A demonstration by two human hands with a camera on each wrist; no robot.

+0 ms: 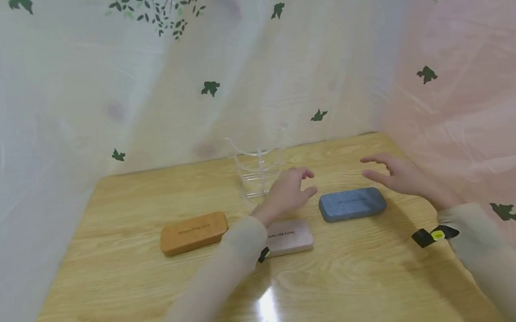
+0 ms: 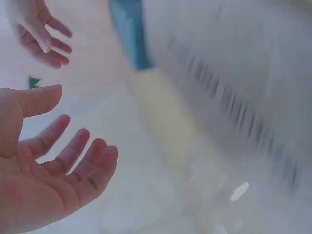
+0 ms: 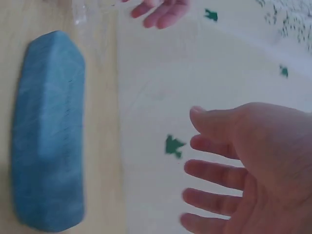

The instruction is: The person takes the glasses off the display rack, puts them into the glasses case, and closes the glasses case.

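Note:
Both hands hang in the air above the table with nothing in them. My left hand (image 1: 285,191) is over the far side of a pale pink glasses case (image 1: 293,238), in front of a clear plastic stand (image 1: 261,173). Its forearm hides part of the pale case, whose printed lid (image 2: 229,87) looms close and blurred in the left wrist view. To the right, my right hand (image 1: 397,174) hovers beyond a blue glasses case (image 1: 352,204), fingers apart and loosely bent. That blue case (image 3: 48,136) lies flat, untouched.
An orange glasses case (image 1: 194,233) lies on the wooden table (image 1: 112,273) left of the left forearm. A leaf-patterned curtain (image 1: 251,70) hangs along the table's back edge and sides. Light glares on the near tabletop.

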